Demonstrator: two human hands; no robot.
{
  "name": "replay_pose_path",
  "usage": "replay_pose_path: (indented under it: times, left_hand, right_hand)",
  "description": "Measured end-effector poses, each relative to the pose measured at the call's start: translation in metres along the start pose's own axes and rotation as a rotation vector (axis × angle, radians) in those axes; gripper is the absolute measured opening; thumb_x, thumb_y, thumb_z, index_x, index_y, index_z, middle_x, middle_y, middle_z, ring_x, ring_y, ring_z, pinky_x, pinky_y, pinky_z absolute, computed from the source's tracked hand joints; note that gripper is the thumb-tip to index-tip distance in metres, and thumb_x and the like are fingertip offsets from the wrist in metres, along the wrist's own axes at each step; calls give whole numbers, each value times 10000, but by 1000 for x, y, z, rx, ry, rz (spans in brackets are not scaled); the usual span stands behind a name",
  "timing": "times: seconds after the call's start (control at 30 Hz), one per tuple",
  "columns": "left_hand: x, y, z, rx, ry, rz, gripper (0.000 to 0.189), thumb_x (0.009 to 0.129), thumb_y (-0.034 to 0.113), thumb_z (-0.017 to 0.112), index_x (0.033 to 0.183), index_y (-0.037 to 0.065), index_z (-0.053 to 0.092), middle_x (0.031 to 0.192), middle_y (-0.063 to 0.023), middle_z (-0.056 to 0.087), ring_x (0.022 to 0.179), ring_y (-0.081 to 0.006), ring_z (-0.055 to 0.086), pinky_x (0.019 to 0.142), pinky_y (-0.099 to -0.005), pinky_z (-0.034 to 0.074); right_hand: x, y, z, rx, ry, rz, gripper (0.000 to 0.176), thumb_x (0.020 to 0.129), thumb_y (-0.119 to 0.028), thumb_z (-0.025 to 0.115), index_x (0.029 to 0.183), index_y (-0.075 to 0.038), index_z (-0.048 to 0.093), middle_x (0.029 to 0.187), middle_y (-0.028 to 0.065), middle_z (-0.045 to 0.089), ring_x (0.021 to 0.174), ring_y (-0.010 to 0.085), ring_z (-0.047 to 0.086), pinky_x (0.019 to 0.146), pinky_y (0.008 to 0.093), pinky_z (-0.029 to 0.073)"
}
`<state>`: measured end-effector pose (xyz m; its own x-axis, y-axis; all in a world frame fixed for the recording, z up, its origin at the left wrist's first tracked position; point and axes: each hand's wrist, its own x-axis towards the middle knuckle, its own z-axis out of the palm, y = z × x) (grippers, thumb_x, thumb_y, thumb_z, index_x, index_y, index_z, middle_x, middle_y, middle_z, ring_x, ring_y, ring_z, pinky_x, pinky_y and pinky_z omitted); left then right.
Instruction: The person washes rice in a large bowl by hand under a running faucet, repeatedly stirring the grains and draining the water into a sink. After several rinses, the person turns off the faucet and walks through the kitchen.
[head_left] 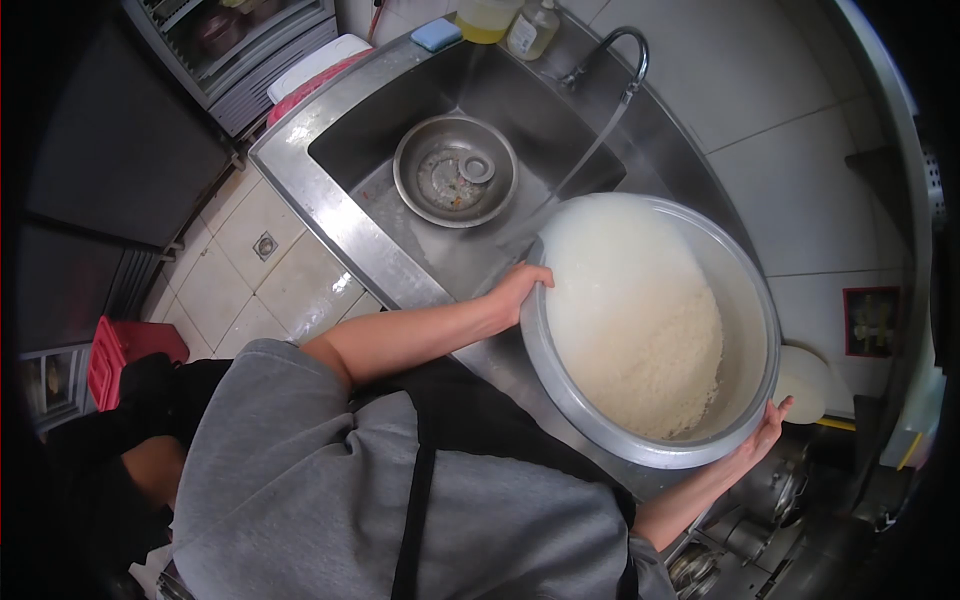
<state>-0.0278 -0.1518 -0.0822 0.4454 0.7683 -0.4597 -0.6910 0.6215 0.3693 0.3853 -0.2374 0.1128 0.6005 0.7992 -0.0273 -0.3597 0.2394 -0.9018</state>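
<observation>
A large round metal pot [748, 318] leans toward the sink [345, 215], its left rim at the basin's edge. Pale rice [668, 368] lies heaped on its lower right side, and cloudy white water [605, 245] covers the upper left. My left hand [524, 288] is closed around the left rim, thumb over the edge. At the lower right, my right hand [762, 436] supports the pot from outside, and part of its grip is hidden. A stream of water [600, 140] runs from the curved tap [628, 42] and drops near the pot's left rim.
In the sink stands a metal bowl [405, 180] with food scraps and a small ring-shaped piece. A blue sponge [436, 35] and a soap bottle [533, 30] sit on the back ledge. Metal pots [775, 480] are at lower right, a red bin [135, 350] on the floor left.
</observation>
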Motion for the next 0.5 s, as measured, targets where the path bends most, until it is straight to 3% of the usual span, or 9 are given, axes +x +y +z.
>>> replay_pose_path:
  times: [0.17, 0.5]
  left_hand:
    - [4, 0, -7, -13, -54, -2, 392, 637, 68, 476, 995, -92, 492, 893, -179, 561, 792, -268, 591, 738, -372, 500]
    - [-4, 6, -5, -47, -20, -45, 357, 635, 90, 489, 953, -71, 518, 866, -172, 574, 768, -270, 589, 727, -377, 497]
  right_hand:
    - [1, -1, 10, 8, 3, 4, 624, 686, 133, 489, 1208, -194, 394, 932, 90, 496, 815, 228, 525, 772, 383, 472]
    - [3, -6, 45, -62, -12, 9, 758, 685, 137, 456, 1312, -236, 252, 1047, 153, 492, 869, 274, 543, 802, 422, 469]
